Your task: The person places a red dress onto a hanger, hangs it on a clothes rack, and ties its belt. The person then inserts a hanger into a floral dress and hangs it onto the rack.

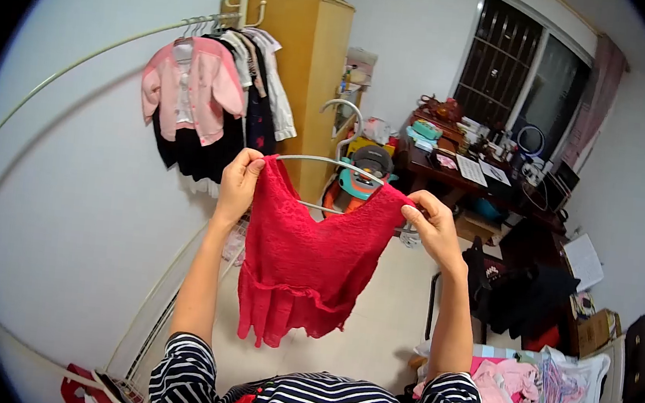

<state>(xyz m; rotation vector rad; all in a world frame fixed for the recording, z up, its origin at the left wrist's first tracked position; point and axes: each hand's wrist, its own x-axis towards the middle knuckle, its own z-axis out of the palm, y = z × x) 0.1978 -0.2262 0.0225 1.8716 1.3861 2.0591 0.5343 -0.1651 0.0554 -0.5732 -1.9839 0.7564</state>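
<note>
A bright red sleeveless top (309, 258) with a V neckline and a ruffled lower part hangs in front of me on a pale clothes hanger (311, 158). The hanger's hook stands upright above it. My left hand (243, 182) pinches the top's shoulder at the hanger's left end. At the other end, my right hand (433, 221) grips the opposite shoulder between thumb and fingers. Part of the hanger's lower bar shows through the neckline; its ends are hidden by cloth and fingers.
On the left, a clothes rail (112, 45) carries a pink jacket (194, 84) and several other garments beside a wooden wardrobe (312, 68). Behind the top stands a ride-on toy (364, 174). A cluttered desk (454, 164) is at the back right. Folded pink clothes (502, 390) lie lower right.
</note>
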